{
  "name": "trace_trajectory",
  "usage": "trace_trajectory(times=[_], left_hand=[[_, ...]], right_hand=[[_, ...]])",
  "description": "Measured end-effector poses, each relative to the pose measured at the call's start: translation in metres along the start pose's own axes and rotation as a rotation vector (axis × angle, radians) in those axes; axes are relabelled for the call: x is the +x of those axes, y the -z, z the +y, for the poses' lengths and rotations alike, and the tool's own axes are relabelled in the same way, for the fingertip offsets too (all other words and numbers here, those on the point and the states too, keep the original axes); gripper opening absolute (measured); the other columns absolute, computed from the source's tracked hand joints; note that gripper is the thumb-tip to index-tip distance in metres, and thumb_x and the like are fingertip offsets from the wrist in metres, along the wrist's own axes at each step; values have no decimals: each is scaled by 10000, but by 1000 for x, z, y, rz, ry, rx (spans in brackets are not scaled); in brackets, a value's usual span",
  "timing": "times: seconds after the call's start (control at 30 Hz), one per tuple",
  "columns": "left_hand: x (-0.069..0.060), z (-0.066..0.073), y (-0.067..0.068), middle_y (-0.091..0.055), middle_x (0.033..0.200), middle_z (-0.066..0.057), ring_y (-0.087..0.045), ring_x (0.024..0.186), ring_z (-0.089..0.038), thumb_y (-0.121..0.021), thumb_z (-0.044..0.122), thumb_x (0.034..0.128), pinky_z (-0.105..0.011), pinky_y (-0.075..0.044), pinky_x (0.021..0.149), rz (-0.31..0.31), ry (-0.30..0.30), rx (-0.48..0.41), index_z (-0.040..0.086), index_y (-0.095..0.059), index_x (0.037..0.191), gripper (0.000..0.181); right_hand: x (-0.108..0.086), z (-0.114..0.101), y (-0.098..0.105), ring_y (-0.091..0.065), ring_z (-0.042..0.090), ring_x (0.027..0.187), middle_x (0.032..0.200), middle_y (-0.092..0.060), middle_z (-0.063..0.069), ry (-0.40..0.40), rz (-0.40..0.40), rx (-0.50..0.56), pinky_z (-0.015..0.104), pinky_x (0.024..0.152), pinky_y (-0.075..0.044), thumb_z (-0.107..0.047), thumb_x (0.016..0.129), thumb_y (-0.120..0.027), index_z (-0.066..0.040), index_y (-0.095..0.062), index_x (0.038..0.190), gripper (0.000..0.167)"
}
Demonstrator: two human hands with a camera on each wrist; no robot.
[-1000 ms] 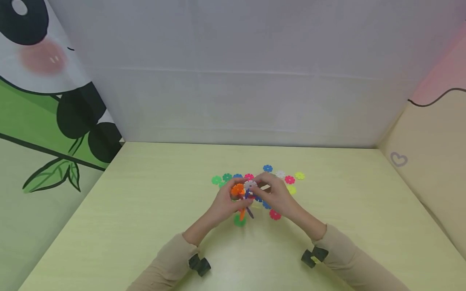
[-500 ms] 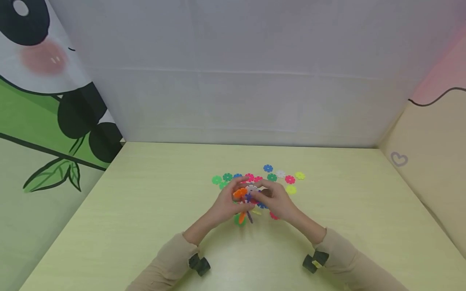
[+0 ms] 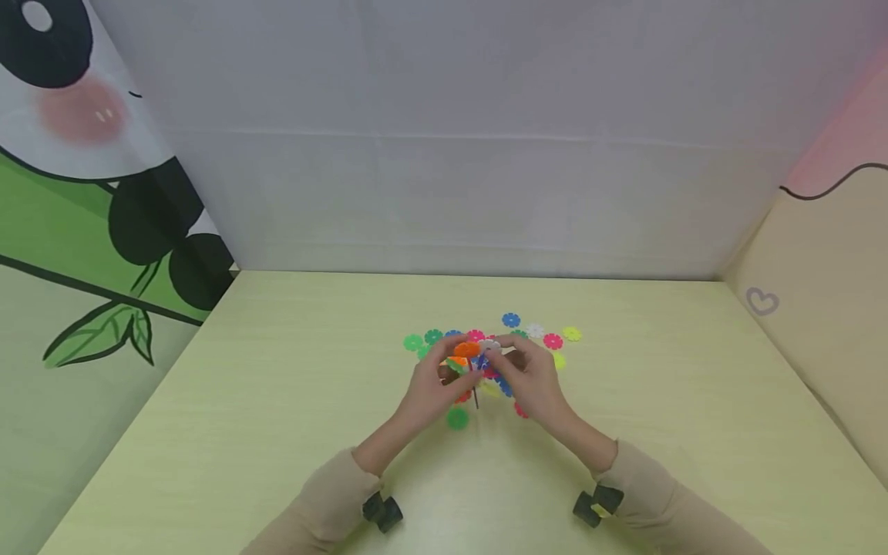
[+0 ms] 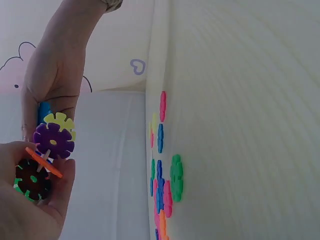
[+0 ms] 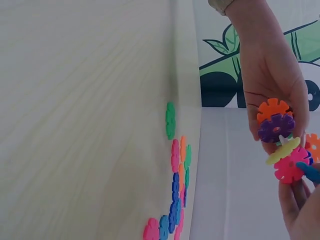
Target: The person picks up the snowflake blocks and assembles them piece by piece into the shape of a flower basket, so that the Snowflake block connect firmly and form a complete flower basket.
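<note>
Above the table, both hands hold a joined cluster of notched, flower-shaped plastic discs. My left hand [image 3: 432, 385] grips its left side, near an orange disc [image 3: 467, 350]. My right hand [image 3: 539, 383] pinches the right side, by a white disc [image 3: 489, 344] and a blue disc [image 5: 308, 171]. In the left wrist view, a purple disc [image 4: 54, 141] overlaps a yellow disc [image 4: 60, 120], and a dark disc [image 4: 33, 179] sits in the left fingers. A pink disc [image 5: 288, 167] shows beside the right fingers in the right wrist view. Fingers hide part of the cluster.
Loose discs lie flat behind and beneath the hands, among them a green disc [image 3: 457, 418] at the front, a light green disc [image 3: 412, 342] at left and a yellow disc [image 3: 572, 334] at right. A white wall [image 3: 444, 208] closes the table's [image 3: 277, 385] back edge.
The cluster has turned in the hands: its orange disc now lies flatter, higher and further right. Both hands have shifted slightly, and the green disc at the front is more exposed.
</note>
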State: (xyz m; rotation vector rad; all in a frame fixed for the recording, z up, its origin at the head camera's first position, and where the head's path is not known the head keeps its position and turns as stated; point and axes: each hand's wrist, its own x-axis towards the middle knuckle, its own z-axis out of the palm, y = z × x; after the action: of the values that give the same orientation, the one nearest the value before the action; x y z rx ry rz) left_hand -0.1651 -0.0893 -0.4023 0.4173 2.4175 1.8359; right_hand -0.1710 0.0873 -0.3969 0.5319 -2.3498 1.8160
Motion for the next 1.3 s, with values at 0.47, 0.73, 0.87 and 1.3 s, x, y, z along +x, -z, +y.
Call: trace_trajectory(times=[0.47,0.73,0.87,1.3], left_hand=[[-4,3,2,-624,1160,-300,-710,786,-81,-692,-16,866,-206,-593,782,31,-145,-99,-21,-557,1282,438],[-1,3,6,-606,1125,-301,-728,850,-190,-709,-2,865,-175,-573,729,23,-52,-123,-27,-559,1294,455],[-3,6,8,-564,1252,-264,-672,953,-179,-749,27,834,-247,-596,827,-62,-7,-89,-2,-472,1396,627],[-8,9,8,-468,1439,-204,-648,998,-245,-756,-12,822,-203,-587,819,-26,-41,-125,86,-382,1497,778]], right_hand=[[0,-5,1,-637,1,977,1086,-654,273,15,18,71,146,813,-556,-33,959,-596,82,-630,1119,200],[-1,-5,7,-693,212,989,1079,-661,247,-23,-35,19,167,809,-572,-11,911,-655,61,-658,1135,236],[-2,-4,6,-692,124,938,1038,-665,258,-51,1,29,149,794,-562,-17,906,-666,73,-666,1090,204],[-1,-13,5,-652,-63,834,1033,-667,270,-139,35,91,175,792,-572,-20,916,-655,94,-657,1091,209]])
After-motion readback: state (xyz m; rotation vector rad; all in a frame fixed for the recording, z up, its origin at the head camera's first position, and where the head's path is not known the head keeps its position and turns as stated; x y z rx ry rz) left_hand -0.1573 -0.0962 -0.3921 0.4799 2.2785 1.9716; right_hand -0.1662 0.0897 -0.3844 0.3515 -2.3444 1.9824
